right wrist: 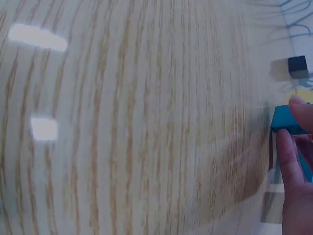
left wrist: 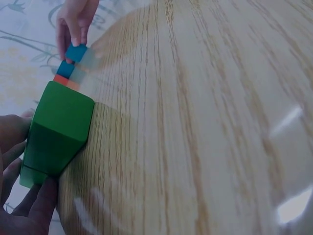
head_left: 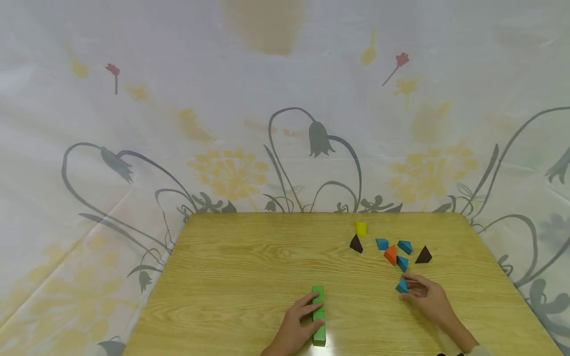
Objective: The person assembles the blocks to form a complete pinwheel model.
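Observation:
My left hand holds a straight row of green blocks near the front middle of the table. In the left wrist view its fingertips lie against two sides of the large green block, and a thin seam shows. My right hand pinches a blue wedge-shaped block between thumb and fingers at the right. The right wrist view catches this blue block at its edge, partly covered by the thumb. Just beyond the right hand lie an orange block and another blue block.
More blue blocks lie at the back right. A dark triangular block stands to their right, another dark block to their left, with a yellow block behind. The wooden table meets a flower-printed sheet at its back edge.

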A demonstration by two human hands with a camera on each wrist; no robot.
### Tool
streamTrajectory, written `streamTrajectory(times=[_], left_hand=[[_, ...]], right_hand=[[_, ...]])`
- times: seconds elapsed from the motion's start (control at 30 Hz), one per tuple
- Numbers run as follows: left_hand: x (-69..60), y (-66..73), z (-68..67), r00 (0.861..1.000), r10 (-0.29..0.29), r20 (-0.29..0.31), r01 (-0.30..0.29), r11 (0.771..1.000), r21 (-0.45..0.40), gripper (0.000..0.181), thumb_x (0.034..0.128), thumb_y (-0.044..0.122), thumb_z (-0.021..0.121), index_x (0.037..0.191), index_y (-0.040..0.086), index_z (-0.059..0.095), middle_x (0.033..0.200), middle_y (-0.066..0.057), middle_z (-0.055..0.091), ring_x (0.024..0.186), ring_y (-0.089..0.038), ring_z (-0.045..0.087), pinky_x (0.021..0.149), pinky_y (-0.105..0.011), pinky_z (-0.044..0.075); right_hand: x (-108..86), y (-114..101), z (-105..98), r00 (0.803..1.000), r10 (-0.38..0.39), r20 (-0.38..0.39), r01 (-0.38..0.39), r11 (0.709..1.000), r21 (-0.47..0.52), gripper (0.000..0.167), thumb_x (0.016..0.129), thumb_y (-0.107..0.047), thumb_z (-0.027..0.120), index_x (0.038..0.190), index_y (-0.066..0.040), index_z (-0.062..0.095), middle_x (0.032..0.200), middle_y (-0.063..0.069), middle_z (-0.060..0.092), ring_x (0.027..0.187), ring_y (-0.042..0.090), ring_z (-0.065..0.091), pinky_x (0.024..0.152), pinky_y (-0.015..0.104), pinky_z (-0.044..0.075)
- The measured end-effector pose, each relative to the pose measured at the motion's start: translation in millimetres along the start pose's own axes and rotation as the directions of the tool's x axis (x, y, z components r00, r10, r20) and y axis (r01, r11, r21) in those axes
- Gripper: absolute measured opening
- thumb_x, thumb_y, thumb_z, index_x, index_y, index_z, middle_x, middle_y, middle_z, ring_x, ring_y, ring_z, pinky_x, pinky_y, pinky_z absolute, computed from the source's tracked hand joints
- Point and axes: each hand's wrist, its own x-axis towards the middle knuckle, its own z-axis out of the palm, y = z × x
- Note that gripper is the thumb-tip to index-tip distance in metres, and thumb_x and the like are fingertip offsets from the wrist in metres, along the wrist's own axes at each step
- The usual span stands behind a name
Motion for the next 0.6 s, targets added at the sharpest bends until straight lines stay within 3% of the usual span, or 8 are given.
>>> streamTrajectory(times=[0.33, 0.47, 0.6], left_hand=[[-0.4, -0.4, 0.5, 1.000, 0.017, -0.011, -0.017, 1.000, 0.010, 0.042, 0.0886, 0.026, 0.067, 0.125, 0.006, 0.062, 0.141, -0.007, 0.047, 0.127, -0.034, 0.043, 0.100, -0.033, 0.041], [-0.3, -0.2, 0.2, 1.000, 0.012, -0.003, -0.012, 1.000, -0.004, 0.042, 0.0891, 0.027, 0.066, 0.125, 0.005, 0.061, 0.141, -0.006, 0.046, 0.128, -0.034, 0.043, 0.100, -0.032, 0.041], [-0.1, -0.8, 0.1, 1.000, -0.006, 0.007, 0.006, 1.000, -0.013, 0.043, 0.0894, 0.029, 0.066, 0.126, 0.006, 0.061, 0.142, -0.005, 0.045, 0.128, -0.034, 0.042, 0.100, -0.031, 0.041]], right_hand=[[1.8, 1.0, -1.3, 0.992, -0.054, 0.112, 0.044, 0.995, 0.093, 0.055, 0.077, 0.005, 0.074, 0.125, 0.016, 0.050, 0.119, 0.025, 0.057, 0.093, 0.002, 0.060, 0.071, 0.026, 0.055], [1.2, 0.5, -1.2, 0.992, -0.028, 0.121, 0.017, 0.995, 0.094, 0.055, 0.078, 0.002, 0.074, 0.125, 0.016, 0.050, 0.117, 0.020, 0.060, 0.091, 0.003, 0.061, 0.072, 0.025, 0.055], [-0.1, 0.8, 0.7, 0.994, 0.004, 0.106, -0.013, 0.996, 0.091, 0.055, 0.079, -0.002, 0.074, 0.126, 0.013, 0.051, 0.117, 0.026, 0.058, 0.092, 0.001, 0.060, 0.072, 0.025, 0.055]])
